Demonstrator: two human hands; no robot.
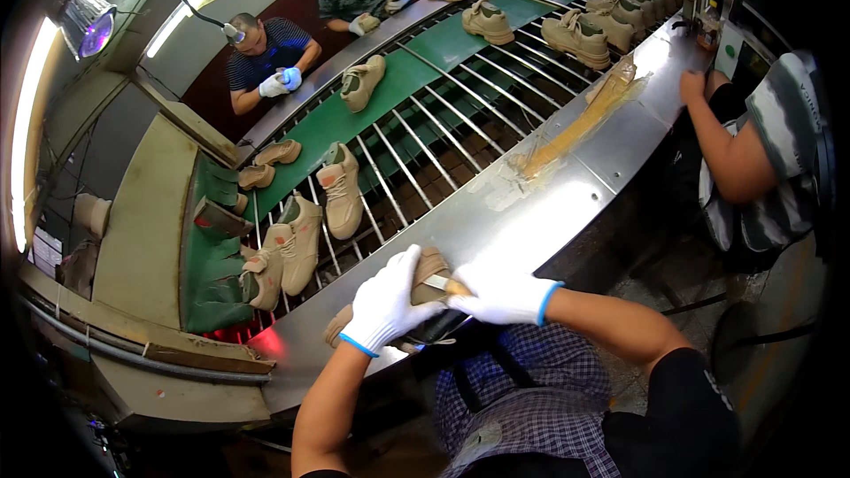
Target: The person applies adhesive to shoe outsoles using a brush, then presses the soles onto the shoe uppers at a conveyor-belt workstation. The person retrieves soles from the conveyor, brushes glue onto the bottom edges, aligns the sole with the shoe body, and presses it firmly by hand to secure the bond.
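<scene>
My left hand (382,301), in a white glove, grips a tan shoe (431,265) turned sole-up against the near edge of the steel counter (567,186). My right hand (501,294), also gloved in white, holds a small brush (440,282) whose tip rests on the shoe's sole. Both forearms come in from the lower edge over a checked apron.
Several tan shoes (341,188) ride the green conveyor (398,80) and metal rack behind the counter. A glue-smeared patch (575,128) lies on the counter. Another person's arm (722,137) rests at the right; two gloved workers (266,57) sit across the line.
</scene>
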